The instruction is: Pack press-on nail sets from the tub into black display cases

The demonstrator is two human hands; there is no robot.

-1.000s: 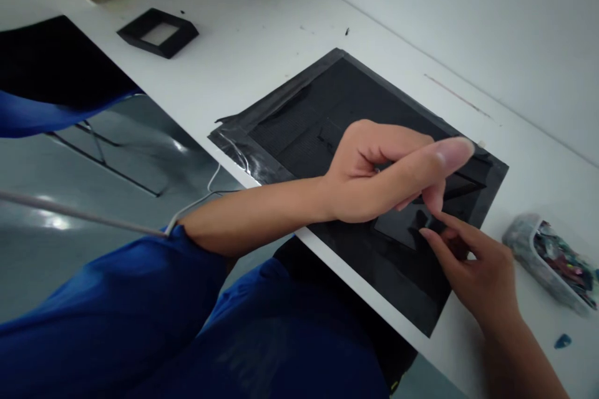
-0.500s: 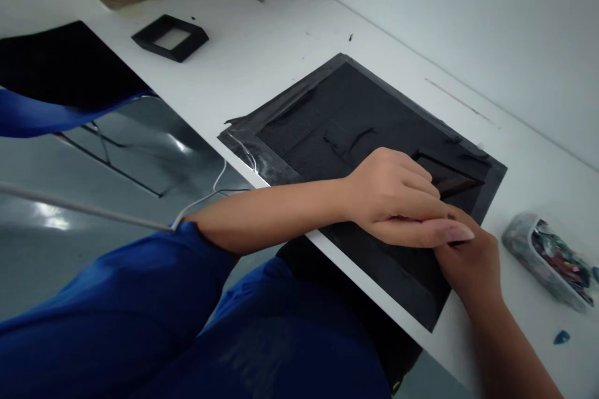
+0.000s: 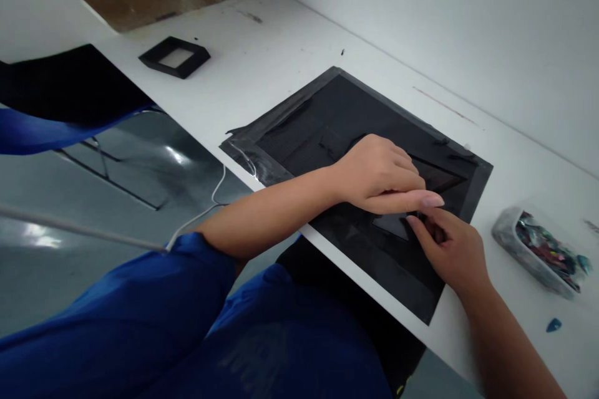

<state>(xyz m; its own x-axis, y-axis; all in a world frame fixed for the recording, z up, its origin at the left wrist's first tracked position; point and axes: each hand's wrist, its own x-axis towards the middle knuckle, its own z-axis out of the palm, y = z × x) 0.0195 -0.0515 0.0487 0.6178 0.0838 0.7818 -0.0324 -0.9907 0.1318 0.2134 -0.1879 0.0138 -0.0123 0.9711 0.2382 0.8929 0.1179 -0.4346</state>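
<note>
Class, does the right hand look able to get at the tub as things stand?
Probably yes: the tub sits near the right hand, with nothing visible standing between them. Whether that hand holds something is unclear.

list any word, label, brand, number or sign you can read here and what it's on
No text can be read anywhere in this view.
Dark blue cloth garment: pale marks, too faint to tell if they are lettering.
Black rectangular mat with taped edges: no readable text.
Clear plastic tub of small coloured pieces: too blurred to tell.
Black box-shaped frame: none seen.
</note>
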